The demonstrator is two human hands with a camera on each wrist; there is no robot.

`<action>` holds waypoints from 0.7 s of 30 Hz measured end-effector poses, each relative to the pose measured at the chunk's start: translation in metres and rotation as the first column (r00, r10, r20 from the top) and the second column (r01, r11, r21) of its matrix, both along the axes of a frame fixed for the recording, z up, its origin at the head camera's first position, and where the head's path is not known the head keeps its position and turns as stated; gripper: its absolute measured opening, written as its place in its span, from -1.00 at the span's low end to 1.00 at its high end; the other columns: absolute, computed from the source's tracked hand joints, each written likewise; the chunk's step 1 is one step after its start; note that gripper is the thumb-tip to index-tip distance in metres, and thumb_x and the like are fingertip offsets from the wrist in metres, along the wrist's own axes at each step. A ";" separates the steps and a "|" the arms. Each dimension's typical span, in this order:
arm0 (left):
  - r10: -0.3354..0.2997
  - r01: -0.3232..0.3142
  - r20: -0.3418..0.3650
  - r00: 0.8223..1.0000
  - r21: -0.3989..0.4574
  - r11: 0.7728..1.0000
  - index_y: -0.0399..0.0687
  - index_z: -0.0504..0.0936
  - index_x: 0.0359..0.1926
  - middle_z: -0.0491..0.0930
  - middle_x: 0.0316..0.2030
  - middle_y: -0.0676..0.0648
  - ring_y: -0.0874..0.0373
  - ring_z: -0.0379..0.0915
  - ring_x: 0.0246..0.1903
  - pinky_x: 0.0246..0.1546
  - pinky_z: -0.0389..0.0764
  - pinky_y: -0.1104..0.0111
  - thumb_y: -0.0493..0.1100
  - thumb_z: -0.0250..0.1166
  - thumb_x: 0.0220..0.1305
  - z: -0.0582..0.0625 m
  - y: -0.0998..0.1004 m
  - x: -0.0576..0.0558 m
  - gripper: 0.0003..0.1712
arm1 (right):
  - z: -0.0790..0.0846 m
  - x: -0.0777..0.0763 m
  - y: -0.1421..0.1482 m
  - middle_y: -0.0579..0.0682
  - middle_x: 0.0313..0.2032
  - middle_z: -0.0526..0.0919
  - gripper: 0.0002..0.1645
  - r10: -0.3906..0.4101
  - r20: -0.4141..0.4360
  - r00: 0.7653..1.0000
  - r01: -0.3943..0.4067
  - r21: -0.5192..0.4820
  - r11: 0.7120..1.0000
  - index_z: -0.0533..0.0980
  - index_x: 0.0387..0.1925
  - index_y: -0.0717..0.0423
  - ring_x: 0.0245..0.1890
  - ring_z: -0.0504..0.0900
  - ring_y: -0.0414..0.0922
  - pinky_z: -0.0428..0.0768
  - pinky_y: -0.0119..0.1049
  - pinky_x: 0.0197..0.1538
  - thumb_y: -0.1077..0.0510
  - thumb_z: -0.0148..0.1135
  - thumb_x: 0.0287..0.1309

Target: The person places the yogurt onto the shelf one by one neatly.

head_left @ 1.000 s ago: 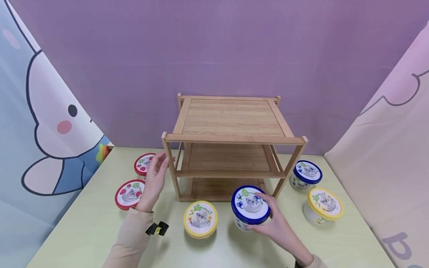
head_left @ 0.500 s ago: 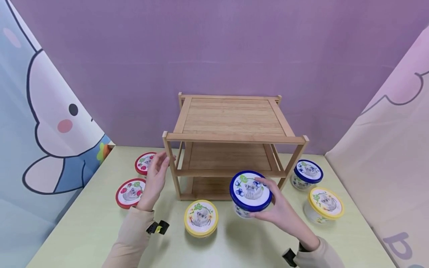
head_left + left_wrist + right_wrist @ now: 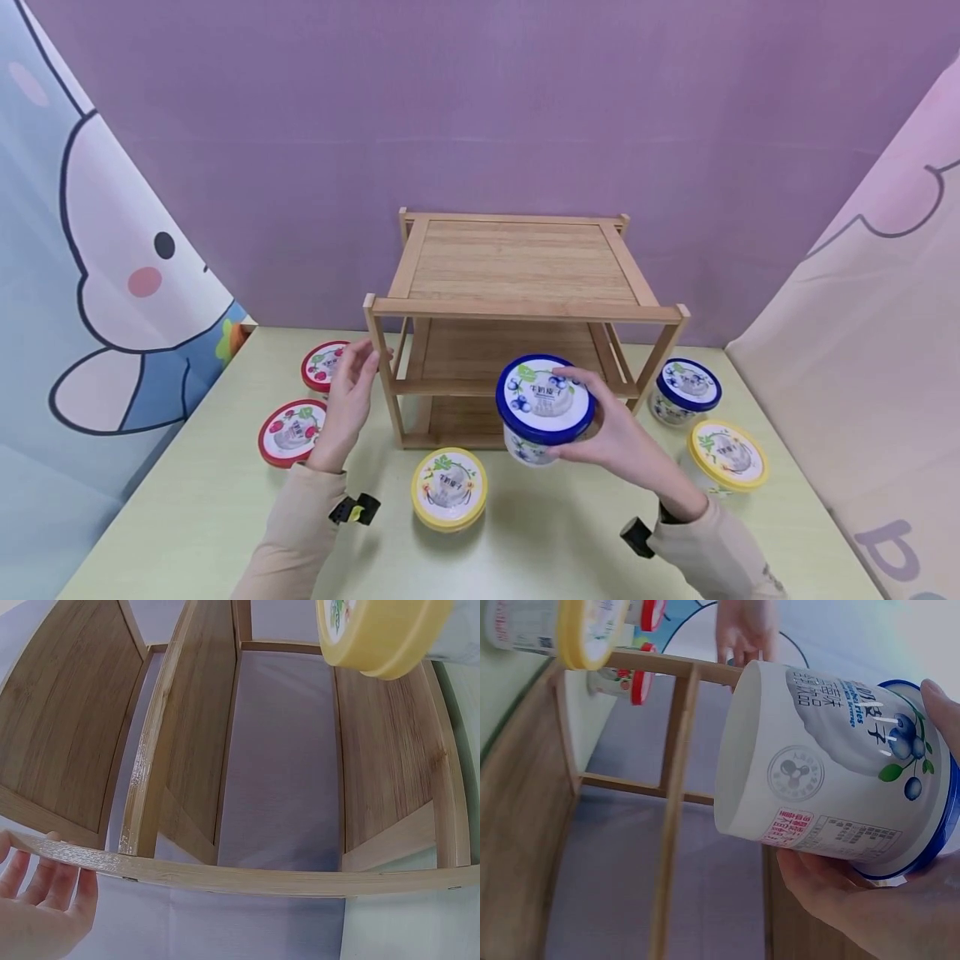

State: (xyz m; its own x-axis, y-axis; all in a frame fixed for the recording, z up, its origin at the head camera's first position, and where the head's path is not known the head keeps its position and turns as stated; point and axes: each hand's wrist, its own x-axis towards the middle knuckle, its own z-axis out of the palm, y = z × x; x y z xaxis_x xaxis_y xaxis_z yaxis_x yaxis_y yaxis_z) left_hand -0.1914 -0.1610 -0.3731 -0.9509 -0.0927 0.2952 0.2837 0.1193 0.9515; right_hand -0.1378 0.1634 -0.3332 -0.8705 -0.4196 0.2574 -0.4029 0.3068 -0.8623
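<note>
Far left: two red-lidded tubs [image 3: 292,433] on the table [image 3: 187,492], just beside my left arm. Leave them be.

Left hand [image 3: 345,408]: fingers loose, tips resting against the left front post [image 3: 391,408]; whether the thumb presses, I cannot tell. Enough to steady the wooden rack [image 3: 517,262], I judge; squeezing might skew it.

Near the rack's front: a yellow-lidded tub [image 3: 448,492], upright. Best keep my forearm high of it.

Then the blue-lidded tub [image 3: 538,408], off the table, in front of the lower levels. Right hand [image 3: 622,437] pinches it at the lid, fingers on the far side, thumb on the near. Hold it level, since a lid grip could slip. Mind the middle rail [image 3: 450,387]: the base could catch there.

Far right: another blue-lidded one [image 3: 687,392] and a yellow one [image 3: 727,457]. Elbow clear of both.
</note>
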 end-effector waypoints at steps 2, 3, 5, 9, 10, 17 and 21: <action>-0.001 0.001 0.001 1.000 0.009 1.000 -0.26 0.22 0.12 0.39 -0.02 -0.24 0.21 0.28 0.01 0.16 0.21 0.27 -0.12 -0.09 0.35 0.000 0.000 0.000 -0.59 | 0.006 -0.003 -0.002 0.23 0.12 0.24 -0.02 0.018 -0.012 1.000 -0.018 -0.003 1.000 0.12 0.20 0.08 0.06 0.33 0.18 0.40 0.01 0.03 0.27 0.44 -0.29; -0.002 0.002 0.002 1.000 0.013 1.000 -0.26 0.22 0.12 0.39 -0.02 -0.24 0.21 0.28 0.01 0.16 0.21 0.27 -0.12 -0.09 0.35 0.000 0.001 0.000 -0.59 | 0.010 -0.005 -0.003 0.23 0.12 0.24 -0.01 0.025 -0.023 0.999 -0.025 -0.003 1.000 0.12 0.20 0.08 0.06 0.34 0.17 0.40 0.01 0.03 0.28 0.44 -0.30; 0.001 -0.001 0.005 1.000 0.011 1.000 -0.26 0.21 0.12 0.39 -0.02 -0.24 0.23 0.28 0.00 0.15 0.21 0.28 -0.12 -0.09 0.35 0.000 0.001 0.001 -0.59 | 0.017 -0.007 -0.005 0.22 0.11 0.25 -0.01 0.034 -0.044 0.998 -0.034 0.002 0.999 0.13 0.20 0.08 0.06 0.34 0.15 0.40 -0.01 0.03 0.29 0.45 -0.32; 0.018 -0.018 0.004 1.000 0.001 1.000 -0.30 0.22 0.13 0.35 0.02 -0.23 0.24 0.26 0.02 0.09 0.28 0.41 -0.16 -0.09 0.35 0.000 0.002 0.001 -0.59 | 0.032 -0.012 -0.010 0.23 0.11 0.24 0.00 0.063 -0.054 0.997 -0.063 0.005 0.998 0.12 0.21 0.09 0.07 0.33 0.15 0.42 0.00 0.02 0.30 0.44 -0.31; 0.023 -0.023 0.005 1.000 -0.002 1.000 -0.30 0.22 0.13 0.34 0.03 -0.22 0.24 0.25 0.02 0.07 0.29 0.45 -0.16 -0.09 0.35 0.001 0.002 0.001 -0.59 | 0.035 -0.013 -0.011 0.23 0.11 0.23 0.00 0.071 -0.053 0.996 -0.071 0.006 0.997 0.11 0.21 0.09 0.07 0.33 0.15 0.42 0.01 0.02 0.30 0.44 -0.31; 0.027 -0.027 0.009 1.000 -0.011 1.000 -0.33 0.22 0.12 0.31 0.06 -0.22 0.13 0.21 0.08 0.01 0.30 0.58 -0.18 -0.10 0.35 0.002 0.001 0.001 -0.59 | 0.059 -0.020 -0.019 0.21 0.15 0.17 -0.01 0.125 -0.045 0.991 -0.126 -0.017 0.992 0.10 0.22 0.10 0.12 0.27 0.14 0.38 0.01 0.06 0.29 0.42 -0.27; 0.027 -0.027 0.017 1.000 -0.015 1.000 -0.33 0.21 0.13 0.30 0.07 -0.22 0.10 0.20 0.10 0.02 0.29 0.57 -0.18 -0.09 0.35 0.003 0.001 0.002 -0.59 | 0.073 -0.022 -0.025 0.20 0.17 0.15 -0.01 0.160 -0.040 0.986 -0.162 -0.045 0.986 0.10 0.23 0.10 0.13 0.26 0.13 0.40 -0.05 0.06 0.24 0.42 -0.26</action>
